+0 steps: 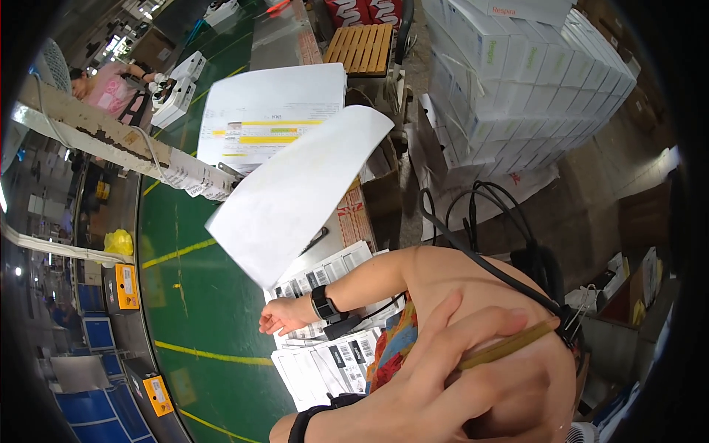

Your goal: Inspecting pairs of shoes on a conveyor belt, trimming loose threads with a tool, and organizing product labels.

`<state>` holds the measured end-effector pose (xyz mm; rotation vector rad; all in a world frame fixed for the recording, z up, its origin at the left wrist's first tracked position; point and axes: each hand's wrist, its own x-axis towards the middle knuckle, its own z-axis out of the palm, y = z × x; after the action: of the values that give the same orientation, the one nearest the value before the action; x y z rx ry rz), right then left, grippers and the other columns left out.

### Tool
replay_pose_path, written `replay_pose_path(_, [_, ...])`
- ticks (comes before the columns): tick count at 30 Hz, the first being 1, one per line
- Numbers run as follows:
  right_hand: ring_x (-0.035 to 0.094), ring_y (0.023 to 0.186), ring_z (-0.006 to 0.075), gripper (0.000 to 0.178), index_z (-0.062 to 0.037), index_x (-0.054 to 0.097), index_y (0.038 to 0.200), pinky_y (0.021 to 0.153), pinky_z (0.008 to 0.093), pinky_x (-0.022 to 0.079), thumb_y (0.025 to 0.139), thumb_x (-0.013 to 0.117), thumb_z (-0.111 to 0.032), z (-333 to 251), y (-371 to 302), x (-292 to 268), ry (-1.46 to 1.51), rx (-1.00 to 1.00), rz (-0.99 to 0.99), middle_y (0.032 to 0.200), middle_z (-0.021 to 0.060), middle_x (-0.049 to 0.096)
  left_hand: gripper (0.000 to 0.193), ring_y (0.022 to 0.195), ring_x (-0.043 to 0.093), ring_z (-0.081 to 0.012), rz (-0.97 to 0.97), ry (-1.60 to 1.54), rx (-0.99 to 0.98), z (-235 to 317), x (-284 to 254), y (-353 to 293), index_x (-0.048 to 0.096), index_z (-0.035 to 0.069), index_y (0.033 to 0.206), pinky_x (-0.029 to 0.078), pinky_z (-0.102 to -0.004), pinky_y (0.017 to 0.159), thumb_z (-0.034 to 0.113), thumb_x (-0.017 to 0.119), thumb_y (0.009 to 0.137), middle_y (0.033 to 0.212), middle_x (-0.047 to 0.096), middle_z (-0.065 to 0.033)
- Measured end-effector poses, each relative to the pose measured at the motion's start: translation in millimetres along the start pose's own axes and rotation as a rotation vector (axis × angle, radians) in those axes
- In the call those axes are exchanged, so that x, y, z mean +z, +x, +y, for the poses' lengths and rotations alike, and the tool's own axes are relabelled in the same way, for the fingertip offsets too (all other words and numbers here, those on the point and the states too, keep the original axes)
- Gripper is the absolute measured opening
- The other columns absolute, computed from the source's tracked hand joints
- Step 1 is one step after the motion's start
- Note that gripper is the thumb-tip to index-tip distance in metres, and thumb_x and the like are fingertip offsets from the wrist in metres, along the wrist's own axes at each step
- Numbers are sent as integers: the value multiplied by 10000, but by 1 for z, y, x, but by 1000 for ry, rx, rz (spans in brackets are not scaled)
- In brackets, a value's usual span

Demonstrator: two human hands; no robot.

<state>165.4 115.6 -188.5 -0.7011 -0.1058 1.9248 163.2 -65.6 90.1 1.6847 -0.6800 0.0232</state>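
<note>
the left hand (421, 384) is large in front, at the bare right arm (377, 277), its back toward the camera. its fingers are spread and bent, and a narrow tan strip (509, 345) passes among them, its far end reaching beyond their tips to the right. if the fingers are pinching this strip or only touching it, i cannot tell, because the thumb is not clear. a black band (299, 424) is around the wrist behind these fingers.

the right hand (284, 316) has its fingers loosely curled, a little apart, and nothing is seen between them. behind these fingers, on the wrist, is a black watch (321, 303). just beside and below the same fingers lie printed white sheets (343, 354) with dark blocks. above them is a curved white sheet (303, 192), and farther above, partly covered by it, a page with yellow lines (266, 111). a slim dark tool (315, 240) is above and to the right of the right fingers. well above the left fingers, there are stacked white boxes (517, 88).
</note>
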Motion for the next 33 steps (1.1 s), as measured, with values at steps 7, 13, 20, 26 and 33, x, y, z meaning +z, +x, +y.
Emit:
replay_pose_path(7, [355, 1401, 365, 246, -23, 563, 993, 1172, 505, 211, 932, 437, -226, 0, -2, 1, -11, -6, -12, 1324, 203, 561, 560, 1326, 395, -427, -94, 142, -119, 17, -4, -2, 384, 68, 1376, 236, -710, 1063, 224, 571, 872, 1405, 305, -258])
replay_pose_path(13, [358, 1399, 363, 242, -28, 567, 980, 1172, 504, 215, 932, 440, -227, 0, -2, 1, -6, 5, -3, 1314, 197, 568, 285, 1250, 481, -355, -39, 186, -166, 19, -12, 3, 609, 100, 1076, 303, -618, 1089, 131, 661, 797, 1300, 460, -176])
replay_pose_path(20, [421, 1358, 308, 229, -60, 594, 1006, 1129, 474, 285, 946, 493, -256, 0, -2, -3, -25, 10, -47, 1292, 149, 599, 424, 1065, 482, -427, 561, 42, 594, -1, 17, 38, 715, 94, 893, 434, -545, 822, 394, 482, 704, 1091, 520, -211])
replay_pose_path(26, [424, 1363, 256, 266, -66, 605, 1071, 1156, 448, 263, 977, 480, -280, -2, -10, -5, -25, 50, -39, 1355, 121, 562, 177, 1124, 453, -371, -6, 347, 146, 39, -19, 20, 656, 146, 821, 387, -485, 848, 222, 618, 666, 1114, 509, -172])
replay_pose_path(33, [443, 1353, 259, 261, -53, 585, 1099, 1163, 450, 273, 1011, 451, -258, -7, -18, -1, -5, 81, 2, 1360, 142, 554, 141, 1227, 331, -429, -21, 279, 270, 40, -14, 12, 630, 91, 861, 325, -579, 858, 203, 610, 779, 1104, 465, -177])
